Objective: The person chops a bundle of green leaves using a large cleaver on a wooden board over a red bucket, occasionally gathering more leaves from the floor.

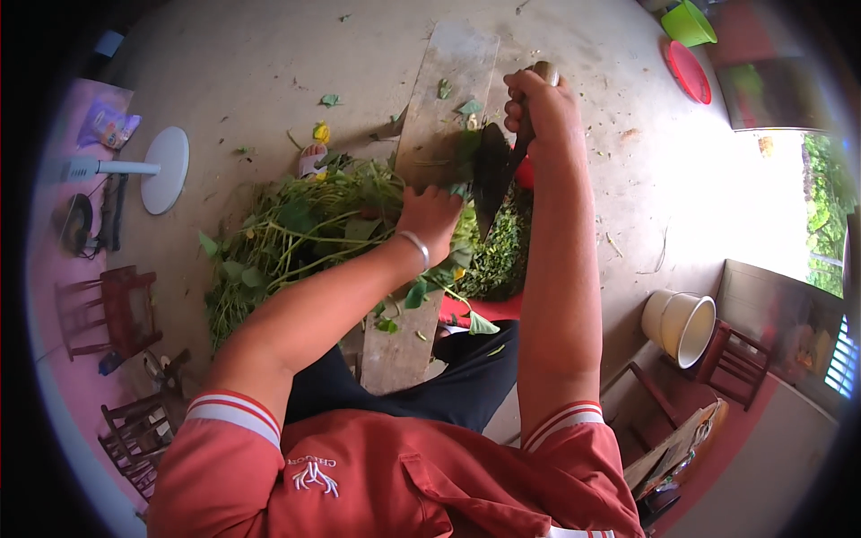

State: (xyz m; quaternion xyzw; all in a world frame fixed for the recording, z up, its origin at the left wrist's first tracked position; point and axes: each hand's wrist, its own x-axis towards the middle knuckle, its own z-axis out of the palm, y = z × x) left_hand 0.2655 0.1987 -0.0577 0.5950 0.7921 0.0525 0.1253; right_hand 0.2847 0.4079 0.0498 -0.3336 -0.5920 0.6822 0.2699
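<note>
My right hand point(545, 106) is closed around the wooden handle of a large dark-bladed knife point(491, 175). Its blade points down beside the cut end of a bundle of leafy green vines point(314, 220). With fingers curled over it, my left hand point(432, 218) presses the bundle against a long wooden board point(444, 85). The vines spread out to the left of that hand, with a few yellow flowers among them. Finely chopped greens point(502, 255) are heaped to the right of the board, in a red basin point(502, 310) partly hidden by my right arm.
A white pedestal fan point(166, 170) stands on the left, with small wooden chairs point(126, 314) nearer. On the right are a cream bucket point(677, 325) and a dark wooden chair point(735, 363). A red basin and a green tub point(689, 24) sit far right. Loose leaves dot the floor.
</note>
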